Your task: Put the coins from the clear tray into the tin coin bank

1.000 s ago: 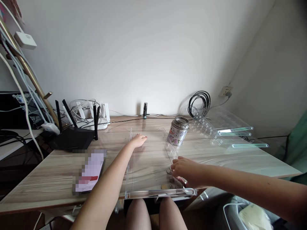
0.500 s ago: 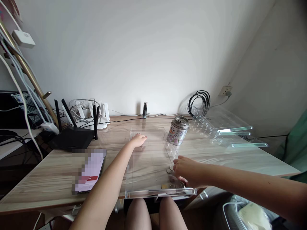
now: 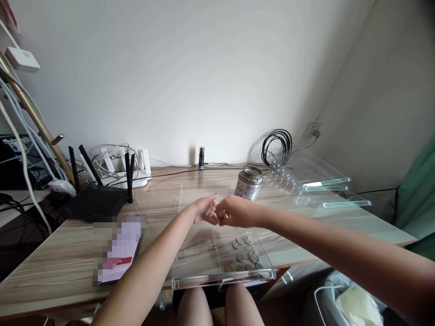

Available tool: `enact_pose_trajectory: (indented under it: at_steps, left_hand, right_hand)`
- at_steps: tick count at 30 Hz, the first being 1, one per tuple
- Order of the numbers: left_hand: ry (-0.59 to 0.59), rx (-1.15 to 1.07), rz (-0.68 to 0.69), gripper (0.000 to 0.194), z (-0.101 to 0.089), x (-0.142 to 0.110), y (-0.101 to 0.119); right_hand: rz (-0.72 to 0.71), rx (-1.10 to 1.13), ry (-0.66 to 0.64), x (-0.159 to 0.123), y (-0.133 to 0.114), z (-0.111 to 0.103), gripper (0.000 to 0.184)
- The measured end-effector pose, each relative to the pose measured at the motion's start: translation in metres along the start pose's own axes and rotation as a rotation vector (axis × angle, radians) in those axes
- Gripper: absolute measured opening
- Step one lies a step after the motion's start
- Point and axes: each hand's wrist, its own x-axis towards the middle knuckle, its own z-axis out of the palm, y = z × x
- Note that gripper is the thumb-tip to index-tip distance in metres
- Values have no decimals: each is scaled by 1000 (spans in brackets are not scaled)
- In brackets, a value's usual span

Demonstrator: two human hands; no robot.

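My left hand and my right hand meet fingertip to fingertip in the air above a clear acrylic tray on the wooden desk. The fingers of both hands are curled into a pinch where they touch. Whatever is between them is too small to see. Several coins lie loose in the tray's near right corner, below my right wrist. A patterned metal can with an open top stands just behind the tray, beyond my right hand.
A phone lies at the left near the desk's front edge. A black router and white cables sit at the back left. Clear acrylic shelves and a coiled black cable are at the back right.
My right hand rose from the coins in the tray's near right corner and moved left and away. My left hand lifted off the tray's far part. The two now touch.
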Motion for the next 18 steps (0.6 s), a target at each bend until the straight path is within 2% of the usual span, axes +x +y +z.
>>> enact_pose_trajectory:
  at_steps: [2, 4, 5, 7, 9, 10, 14, 18]
  left_hand:
    - [-127, -83, -62, 38, 5, -4, -1]
    - [-150, -189, -62, 29, 4, -5, -5]
    - [-156, -241, -57, 28, 3, -5, -7]
    - [-194, -304, -65, 28, 1, -4, -9]
    - [-223, -323, -78, 29, 1, -4, -9]
    - [-226, -331, -74, 29, 1, -4, -9]
    - [-164, -358, -34, 27, 2, -6, -7]
    - [-101, -378, -7, 26, 0, -8, -6]
  right_hand:
    - [60, -31, 77, 7, -4, -6, 19]
    - [145, -131, 146, 2, -5, -2, 21]
    - [156, -163, 137, -4, -4, 3, 19]
    - [85, -109, -3, -18, -2, 20, 15]
    - [-30, 57, -180, -30, 1, 40, 19]
    - [-72, 139, -228, -34, 2, 50, 23]
    - [-137, 281, -271, -36, 5, 71, 24]
    - [-98, 268, -311, -31, 5, 62, 18]
